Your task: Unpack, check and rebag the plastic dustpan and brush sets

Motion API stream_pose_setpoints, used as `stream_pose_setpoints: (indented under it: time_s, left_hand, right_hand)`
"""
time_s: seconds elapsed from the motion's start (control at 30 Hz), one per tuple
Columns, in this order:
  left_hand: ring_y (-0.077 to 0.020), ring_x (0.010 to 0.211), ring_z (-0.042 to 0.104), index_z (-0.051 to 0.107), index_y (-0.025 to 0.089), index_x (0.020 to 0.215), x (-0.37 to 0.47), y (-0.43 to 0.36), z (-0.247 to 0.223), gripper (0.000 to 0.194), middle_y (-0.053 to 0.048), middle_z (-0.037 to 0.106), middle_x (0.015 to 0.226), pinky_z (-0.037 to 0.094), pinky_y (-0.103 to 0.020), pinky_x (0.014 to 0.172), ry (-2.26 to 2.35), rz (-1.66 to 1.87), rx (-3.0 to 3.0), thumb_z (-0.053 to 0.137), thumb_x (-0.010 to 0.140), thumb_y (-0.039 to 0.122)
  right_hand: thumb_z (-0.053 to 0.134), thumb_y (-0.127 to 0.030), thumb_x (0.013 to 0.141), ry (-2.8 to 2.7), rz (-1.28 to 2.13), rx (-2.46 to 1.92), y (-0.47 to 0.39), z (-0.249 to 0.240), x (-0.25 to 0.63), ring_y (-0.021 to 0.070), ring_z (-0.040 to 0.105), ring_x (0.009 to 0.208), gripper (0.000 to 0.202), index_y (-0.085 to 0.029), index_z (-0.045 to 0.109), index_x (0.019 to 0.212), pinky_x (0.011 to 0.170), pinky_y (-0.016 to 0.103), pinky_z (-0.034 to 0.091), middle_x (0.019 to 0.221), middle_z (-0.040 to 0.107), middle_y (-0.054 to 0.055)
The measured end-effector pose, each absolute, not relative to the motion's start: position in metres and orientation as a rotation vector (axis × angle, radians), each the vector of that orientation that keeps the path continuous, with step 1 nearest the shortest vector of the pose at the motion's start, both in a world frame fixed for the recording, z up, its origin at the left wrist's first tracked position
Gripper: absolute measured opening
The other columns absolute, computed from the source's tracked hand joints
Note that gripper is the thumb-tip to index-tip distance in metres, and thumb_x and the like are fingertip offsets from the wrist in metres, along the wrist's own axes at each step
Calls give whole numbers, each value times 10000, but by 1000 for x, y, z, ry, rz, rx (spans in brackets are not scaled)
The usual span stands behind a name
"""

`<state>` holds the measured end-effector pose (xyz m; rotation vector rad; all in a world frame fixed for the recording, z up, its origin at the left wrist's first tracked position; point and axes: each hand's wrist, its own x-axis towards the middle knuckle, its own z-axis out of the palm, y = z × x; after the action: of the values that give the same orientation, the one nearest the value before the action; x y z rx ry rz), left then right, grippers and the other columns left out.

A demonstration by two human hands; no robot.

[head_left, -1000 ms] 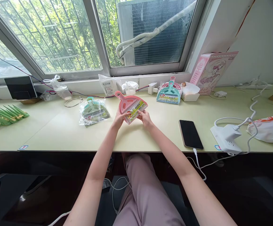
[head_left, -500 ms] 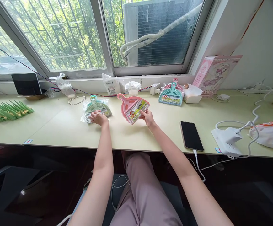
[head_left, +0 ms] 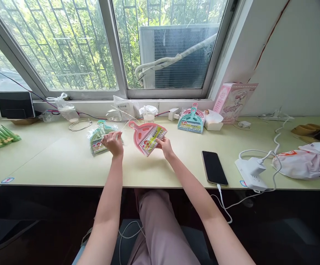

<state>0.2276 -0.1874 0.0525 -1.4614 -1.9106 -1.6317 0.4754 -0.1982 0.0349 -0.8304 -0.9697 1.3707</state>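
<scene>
My right hand (head_left: 164,147) grips the lower right corner of a pink dustpan (head_left: 138,138) with a small brush and a printed label on it, tilted above the table. My left hand (head_left: 113,142) is raised with fingers pinched together. Clear plastic film (head_left: 123,114), probably a bag, shows faintly beyond its fingertips; the grip itself is hard to see. Behind and left of that hand, a green dustpan set (head_left: 98,141) in clear wrapping lies on the table, partly covered by the hand.
Wrapped teal and pink dustpan sets (head_left: 191,119) lie at the back, beside a tissue pack (head_left: 213,120) and a pink box (head_left: 235,101). A phone (head_left: 214,167) on a cable and a power strip (head_left: 251,175) are at right. Green bristly pieces (head_left: 0,138) lie far left.
My left hand has lifted off the green wrapped set and moved slightly right, with clear film now showing beyond it. My right hand still holds the pink dustpan. The view has shifted.
</scene>
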Motion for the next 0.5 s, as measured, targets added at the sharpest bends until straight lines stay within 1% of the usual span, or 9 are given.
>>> stream_pose_setpoints:
  time_s: [0.07, 0.17, 0.3, 0.43, 0.47, 0.5]
  left_hand:
    - [-334, 1143, 542, 768, 257, 957, 234, -190, 53, 197, -103, 729, 1087, 232, -507, 1113, -1866, -1629, -1576, 597, 945, 353]
    - [-342, 1179, 520, 774, 282, 1013, 246, -195, 53, 243, -107, 706, 1118, 190, -520, 1138, -1819, -1678, -1696, 561, 959, 386]
    - [-350, 1209, 505, 777, 312, 1101, 257, -195, 51, 291, -118, 684, 1164, 176, -525, 1141, -1746, -1698, -1885, 526, 966, 368]
    - [-353, 1188, 525, 797, 328, 1043, 268, -195, 47, 240, -109, 702, 1145, 213, -518, 1131, -1607, -1597, -2217, 587, 933, 364]
    - [-358, 1204, 521, 794, 328, 1051, 273, -197, 46, 223, -107, 696, 1181, 217, -518, 1136, -1567, -1580, -2275, 627, 912, 379]
    - [-367, 1242, 504, 784, 325, 1090, 278, -199, 45, 246, -107, 675, 1247, 215, -519, 1148, -1537, -1583, -2296, 679, 879, 398]
  right_hand:
    - [784, -257, 792, -916, 1341, -833, -197, 36, 478, 210, 768, 754, 194, -167, 657, 909, 796, 399, 658, 857, 785, 51]
    - [813, -274, 761, -963, 1365, -808, -198, 36, 478, 213, 767, 747, 233, -164, 674, 913, 780, 393, 662, 842, 782, 45]
    - [850, -292, 720, -1055, 1381, -804, -200, 34, 472, 208, 756, 721, 264, -166, 692, 890, 758, 394, 663, 830, 778, 39]
    - [832, -311, 745, -986, 1313, -788, -202, 32, 469, 219, 763, 810, 260, -174, 676, 901, 813, 408, 656, 864, 777, 43]
    - [828, -315, 752, -957, 1295, -785, -201, 32, 469, 223, 763, 832, 259, -176, 671, 904, 827, 413, 654, 872, 777, 45]
    - [825, -317, 756, -927, 1277, -786, -201, 31, 470, 225, 763, 844, 259, -177, 666, 905, 834, 416, 652, 879, 775, 47]
